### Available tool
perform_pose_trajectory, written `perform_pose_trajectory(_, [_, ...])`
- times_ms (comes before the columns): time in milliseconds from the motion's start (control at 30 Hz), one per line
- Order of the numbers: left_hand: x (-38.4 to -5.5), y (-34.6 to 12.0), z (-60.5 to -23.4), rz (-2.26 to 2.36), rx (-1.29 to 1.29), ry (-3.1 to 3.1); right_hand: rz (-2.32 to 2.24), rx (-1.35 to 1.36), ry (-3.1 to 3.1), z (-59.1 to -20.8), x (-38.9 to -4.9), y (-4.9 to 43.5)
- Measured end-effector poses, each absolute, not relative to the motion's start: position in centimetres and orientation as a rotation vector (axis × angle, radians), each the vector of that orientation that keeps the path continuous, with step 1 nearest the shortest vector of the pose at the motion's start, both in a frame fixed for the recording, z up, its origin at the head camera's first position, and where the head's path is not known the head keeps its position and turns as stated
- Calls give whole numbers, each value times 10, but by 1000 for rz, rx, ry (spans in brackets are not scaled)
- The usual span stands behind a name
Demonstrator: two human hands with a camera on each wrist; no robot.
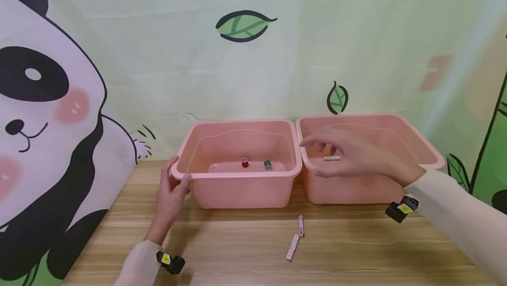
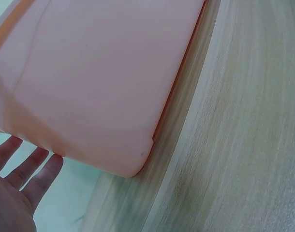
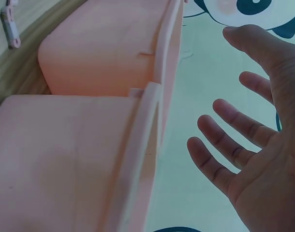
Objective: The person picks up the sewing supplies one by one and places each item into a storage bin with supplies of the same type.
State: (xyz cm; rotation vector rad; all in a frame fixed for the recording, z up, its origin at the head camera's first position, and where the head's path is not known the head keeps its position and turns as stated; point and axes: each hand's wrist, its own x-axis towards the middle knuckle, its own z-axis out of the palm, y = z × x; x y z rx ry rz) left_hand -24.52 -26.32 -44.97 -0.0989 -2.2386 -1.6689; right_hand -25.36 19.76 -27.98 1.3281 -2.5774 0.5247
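Observation:
My left hand grips the front left corner of the left pink bin, thumb at the rim and fingers against the outer side. In the left wrist view, fingertips touch its wall. A red thread spool and a green thread spool lie inside that bin. Over the right pink bin, my right hand hovers with fingers spread and nothing held. Below it, a small white stick-like piece with a yellowish end shows in the right bin, partly hidden by the hand.
Two slim pink-and-white pieces like nail clippers, one lower and one upper, lie end to end on the wooden table before the bins. A panda-print cloth hangs close behind. The bins stand side by side, rims nearly meeting.

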Motion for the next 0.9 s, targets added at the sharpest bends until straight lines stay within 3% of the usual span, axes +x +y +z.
perform_pose_trajectory(900, [-243,-262,-446,-1664,-75,-2273,859,1414,-2591,-353,-222,205])
